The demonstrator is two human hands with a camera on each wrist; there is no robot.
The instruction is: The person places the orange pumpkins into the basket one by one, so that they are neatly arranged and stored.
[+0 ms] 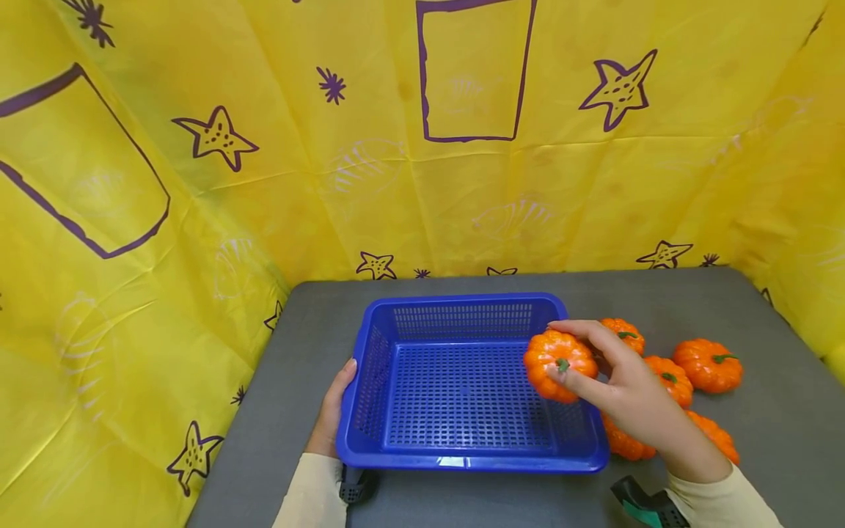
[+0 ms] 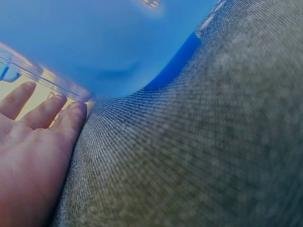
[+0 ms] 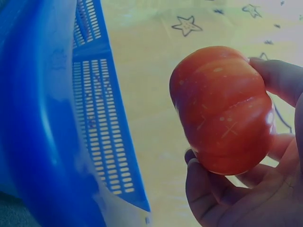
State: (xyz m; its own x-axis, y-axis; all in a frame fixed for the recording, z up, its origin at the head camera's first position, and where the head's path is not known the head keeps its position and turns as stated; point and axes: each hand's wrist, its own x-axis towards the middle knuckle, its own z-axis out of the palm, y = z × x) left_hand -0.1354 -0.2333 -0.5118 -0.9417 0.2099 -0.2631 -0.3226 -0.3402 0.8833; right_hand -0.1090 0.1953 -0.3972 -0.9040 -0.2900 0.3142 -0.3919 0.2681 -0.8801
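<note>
A grey worktop (image 1: 759,440) sits in front of you, walled in by a yellow sheet (image 1: 198,220) printed with purple stars and outlined boxes. Nearest you, your left hand (image 1: 333,414) lies with straight fingers against the left wall of the blue basket (image 1: 370,381), steadying it; the left wrist view shows the fingers flat beside the blue plastic. Your right hand (image 1: 627,396) pinches a small orange pumpkin (image 1: 557,363) between thumb and fingers, holding it in the air above the basket's right edge, stem toward you. The basket holds nothing so far. You look to be at the first placing: the next move calls for carrying the pumpkin left over the mesh floor, lowering it and letting go, with the basket held steady. To the right of the basket, partly behind your hand, four more pumpkins (image 1: 708,364) lie on the worktop, close together. No brand, label or readable writing shows anywhere.
</note>
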